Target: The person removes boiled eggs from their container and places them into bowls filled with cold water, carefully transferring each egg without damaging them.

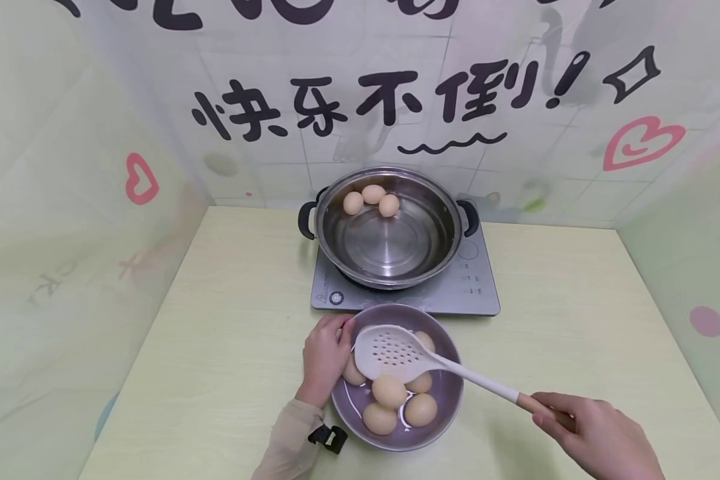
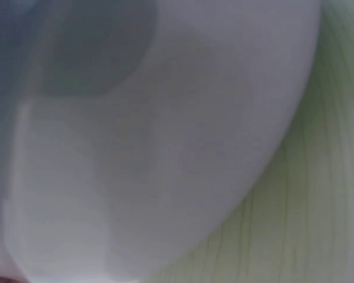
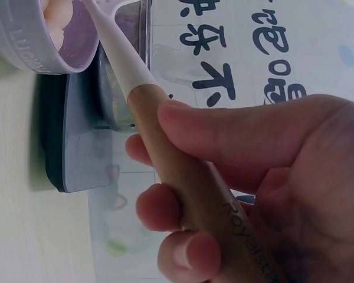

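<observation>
My right hand (image 1: 600,430) grips the wooden handle of a white slotted spoon (image 1: 483,381), its fingers wrapped round the wood in the right wrist view (image 3: 183,177). The spoon's perforated head lies over a purple-grey bowl (image 1: 450,417). Several brown eggs (image 1: 421,410) sit in liquid in that bowl. One egg (image 1: 389,391) overlaps the near edge of the spoon's head; whether it touches the spoon I cannot tell. At the bowl's left rim my left hand (image 1: 324,357) holds the edge. Only the bowl's blurred outer wall (image 2: 183,147) fills most of the left wrist view.
Behind the bowl, a steel pot (image 1: 390,280) with black handles stands on a flat induction cooker (image 1: 483,293). Three eggs (image 1: 373,195) lie at the pot's far left side. Printed sheets (image 1: 264,180) enclose the pale wooden table (image 1: 234,320) at the back and sides.
</observation>
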{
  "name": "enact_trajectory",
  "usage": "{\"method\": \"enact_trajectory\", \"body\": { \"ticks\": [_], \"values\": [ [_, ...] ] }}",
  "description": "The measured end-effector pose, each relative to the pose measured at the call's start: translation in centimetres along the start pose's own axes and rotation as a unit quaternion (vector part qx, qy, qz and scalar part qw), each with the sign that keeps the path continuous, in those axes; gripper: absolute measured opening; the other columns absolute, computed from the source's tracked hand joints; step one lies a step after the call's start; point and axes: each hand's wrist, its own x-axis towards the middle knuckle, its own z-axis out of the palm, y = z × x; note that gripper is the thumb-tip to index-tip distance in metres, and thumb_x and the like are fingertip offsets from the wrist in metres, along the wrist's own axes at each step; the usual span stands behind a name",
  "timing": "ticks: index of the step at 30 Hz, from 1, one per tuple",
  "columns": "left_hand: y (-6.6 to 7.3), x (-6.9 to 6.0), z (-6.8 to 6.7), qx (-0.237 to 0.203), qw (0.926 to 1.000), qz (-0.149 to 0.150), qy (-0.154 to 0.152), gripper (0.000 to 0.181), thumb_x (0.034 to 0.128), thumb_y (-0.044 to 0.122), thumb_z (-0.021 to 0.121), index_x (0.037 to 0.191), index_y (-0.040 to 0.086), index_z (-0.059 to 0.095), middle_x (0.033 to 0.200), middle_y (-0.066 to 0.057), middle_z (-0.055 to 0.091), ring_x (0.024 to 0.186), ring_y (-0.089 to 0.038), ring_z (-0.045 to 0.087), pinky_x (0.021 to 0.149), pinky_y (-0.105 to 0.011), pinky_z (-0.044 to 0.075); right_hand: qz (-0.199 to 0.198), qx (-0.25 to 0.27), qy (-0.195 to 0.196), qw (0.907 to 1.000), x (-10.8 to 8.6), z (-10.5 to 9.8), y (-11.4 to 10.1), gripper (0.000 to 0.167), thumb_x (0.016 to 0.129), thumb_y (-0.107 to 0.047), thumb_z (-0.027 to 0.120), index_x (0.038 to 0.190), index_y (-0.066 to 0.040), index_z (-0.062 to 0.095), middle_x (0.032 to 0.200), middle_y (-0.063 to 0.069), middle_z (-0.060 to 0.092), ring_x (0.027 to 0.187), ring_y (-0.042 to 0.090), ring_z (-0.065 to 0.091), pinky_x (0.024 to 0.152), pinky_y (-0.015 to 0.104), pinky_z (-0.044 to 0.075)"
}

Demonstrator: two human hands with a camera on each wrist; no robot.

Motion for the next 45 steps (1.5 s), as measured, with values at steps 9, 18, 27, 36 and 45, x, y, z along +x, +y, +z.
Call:
{"method": "enact_trajectory", "body": {
  "ticks": [9,18,27,36,45],
  "values": [
    [-0.1,0.1,-0.1,-0.006,1.0000,0.005,-0.002,0.012,0.0849,0.016,0.063,0.090,0.009,0.071,0.080,-0.005,0.063,0.073,-0.028,0.064,0.058,-0.042,0.050,-0.002,0.032,0.069,0.9971,0.3,-0.1,0.3,0.027,0.077,-0.037,0.070,0.103,-0.029,0.068,0.070,-0.022,0.062,0.058,-0.006,0.044,0.050,0.022,0.030],
    [0.0,0.2,-0.2,-0.006,0.9999,0.008,0.003,0.012,0.0842,0.015,0.063,0.090,0.007,0.070,0.082,-0.006,0.064,0.074,-0.027,0.064,0.059,-0.043,0.050,-0.035,0.105,0.084,0.9903,1.2,-1.4,0.5,0.022,0.082,-0.025,0.067,0.103,-0.019,0.068,0.055,-0.017,0.049,0.048,-0.001,0.037,0.045,0.021,0.026],
    [-0.2,0.2,0.0,0.000,1.0000,0.000,0.002,0.012,0.0845,0.018,0.063,0.090,0.010,0.071,0.081,-0.005,0.063,0.073,-0.028,0.064,0.057,-0.044,0.049,-0.070,0.160,0.099,0.9797,5.9,-4.4,-0.6,0.029,0.088,-0.020,0.060,0.113,-0.005,0.063,0.054,-0.006,0.040,0.044,0.003,0.030,0.037,0.023,0.027],
    [0.0,0.1,-0.2,0.000,1.0000,-0.004,-0.005,0.013,0.0849,0.019,0.063,0.091,0.010,0.071,0.082,-0.004,0.063,0.075,-0.028,0.064,0.059,-0.044,0.049,-0.042,0.139,0.170,0.9746,12.1,-5.4,-3.1,0.035,0.092,-0.028,0.053,0.116,-0.004,0.059,0.067,0.007,0.053,0.050,0.011,0.038,0.044,0.027,0.030],
    [0.1,0.0,-0.3,-0.002,1.0000,-0.001,-0.007,0.012,0.0844,0.017,0.063,0.091,0.009,0.070,0.083,-0.005,0.064,0.076,-0.027,0.064,0.060,-0.043,0.050,-0.007,0.096,0.219,0.9710,15.9,-4.3,-4.7,0.028,0.089,-0.017,0.055,0.115,-0.009,0.060,0.076,0.013,0.060,0.059,0.023,0.049,0.046,0.032,0.033]
  ]
}}
